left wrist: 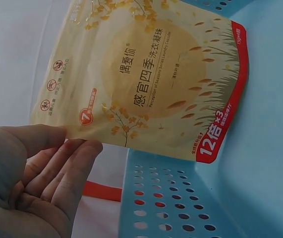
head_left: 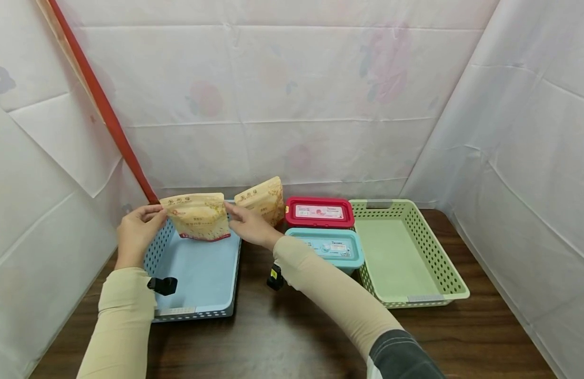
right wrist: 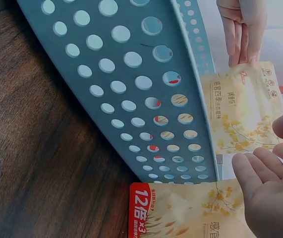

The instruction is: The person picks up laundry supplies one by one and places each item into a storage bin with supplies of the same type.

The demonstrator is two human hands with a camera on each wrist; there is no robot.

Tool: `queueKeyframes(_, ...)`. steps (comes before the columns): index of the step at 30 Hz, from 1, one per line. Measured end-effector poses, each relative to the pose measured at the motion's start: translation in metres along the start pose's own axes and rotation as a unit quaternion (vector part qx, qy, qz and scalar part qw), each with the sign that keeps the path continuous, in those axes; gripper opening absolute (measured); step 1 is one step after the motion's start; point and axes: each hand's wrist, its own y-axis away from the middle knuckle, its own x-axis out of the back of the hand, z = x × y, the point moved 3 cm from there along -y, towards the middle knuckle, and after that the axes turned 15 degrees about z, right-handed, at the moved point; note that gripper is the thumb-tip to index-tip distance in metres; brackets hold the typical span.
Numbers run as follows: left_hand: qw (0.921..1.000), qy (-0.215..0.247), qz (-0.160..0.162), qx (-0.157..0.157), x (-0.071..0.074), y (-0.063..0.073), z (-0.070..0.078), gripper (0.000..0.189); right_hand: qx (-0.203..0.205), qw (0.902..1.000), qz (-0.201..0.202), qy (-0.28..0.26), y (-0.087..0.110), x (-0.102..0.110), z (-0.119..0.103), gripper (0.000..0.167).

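Note:
My left hand [head_left: 138, 231] pinches the left edge of a cream-yellow pouch of laundry capsules [head_left: 199, 217] between thumb and fingers. The pouch is held up over the back of a light-blue basket [head_left: 197, 281], its printed front and red lower edge plain in the left wrist view. At the pouch's right edge is my right hand [head_left: 251, 223]; in the right wrist view its thumb and fingers are spread apart beside that edge. A second, similar pouch [right wrist: 186, 208] stands tilted just right of the blue basket, partly behind my right hand in the head view.
A red lidded box [head_left: 319, 212] and a light-blue lidded box [head_left: 336, 248] stand mid-table, the latter partly behind my right forearm. Farther right lies a green perforated basket [head_left: 401, 263]. White sheeting [head_left: 292, 95] encloses the dark wooden table [head_left: 254, 337] at the back and sides.

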Motion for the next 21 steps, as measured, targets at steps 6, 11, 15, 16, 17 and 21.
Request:
queueKeyframes(6, 0.9999, 0.004, -0.009, 0.011, -0.0031, -0.0003, -0.0033, 0.059, 0.001, 0.9999, -0.004, 0.014, 0.0013, -0.0009, -0.0029, 0.057)
queueKeyframes(11, 0.9999, 0.001, -0.011, 0.008, -0.0031, -0.0009, -0.0044, 0.062, -0.01, 0.9999, -0.004, 0.009, 0.0016, -0.0022, -0.0039, 0.058)
queueKeyframes(15, 0.9999, 0.0, -0.015, 0.001, -0.0028, -0.0007, -0.0044, 0.064, -0.017, 0.9998, -0.001, 0.006, 0.0011, -0.0037, -0.0031, 0.059)
queueKeyframes(16, 0.9999, 0.0, -0.016, 0.0, -0.0027, -0.0004, -0.0043, 0.064, -0.018, 0.9998, -0.001, 0.004, 0.001, -0.0041, -0.0029, 0.059)
queueKeyframes(17, 0.9999, 0.0, -0.017, 0.0, -0.0026, 0.0, -0.0042, 0.065, -0.019, 0.9998, 0.0, 0.004, 0.001, -0.0044, -0.0027, 0.059)
queueKeyframes(21, 0.9998, 0.002, -0.018, -0.001, -0.0023, 0.0012, -0.004, 0.067, -0.023, 0.9997, -0.002, -0.003, 0.0016, -0.0051, -0.0031, 0.059)
